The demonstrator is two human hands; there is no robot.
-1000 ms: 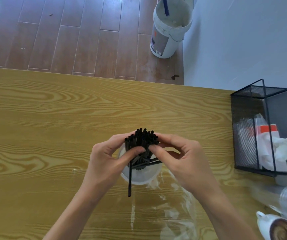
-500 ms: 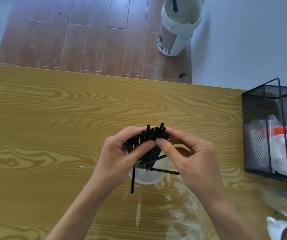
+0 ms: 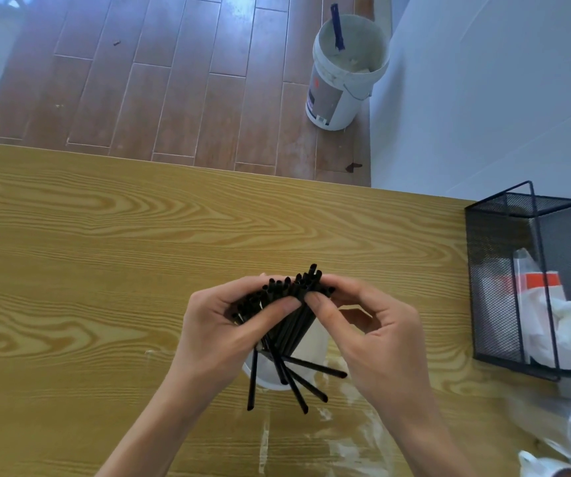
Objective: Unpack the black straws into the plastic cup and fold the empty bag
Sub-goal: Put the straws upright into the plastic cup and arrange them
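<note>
Black plastic straws, thin and stiff, stand as a bundle over the middle of the yellow wood-grain table, their long axis near upright and leaning a little, open upper ends toward the far edge and slightly right, lower ends going down into the translucent white plastic cup directly beneath the grip.

From the left: the left hand is curled round the left side of the bundle, its thumb pressed across the front just below the tips. The bundle sits between the two hands, and both are equally close to it. The right hand pinches the right side with thumb and forefinger, the other fingers loosely bent and holding nothing else.

Below the hands four or so straws have splayed out of the bundle; their lower ends point toward the near edge, outside the cup's rim, fanning from straight down on the left to nearly sideways on the right. In my judgement these strays need gathering back in line with the cup before the bundle can drop straight down.

The clear plastic bag lies flat and crumpled on the table just nearer than the cup, not yet folded.
</note>
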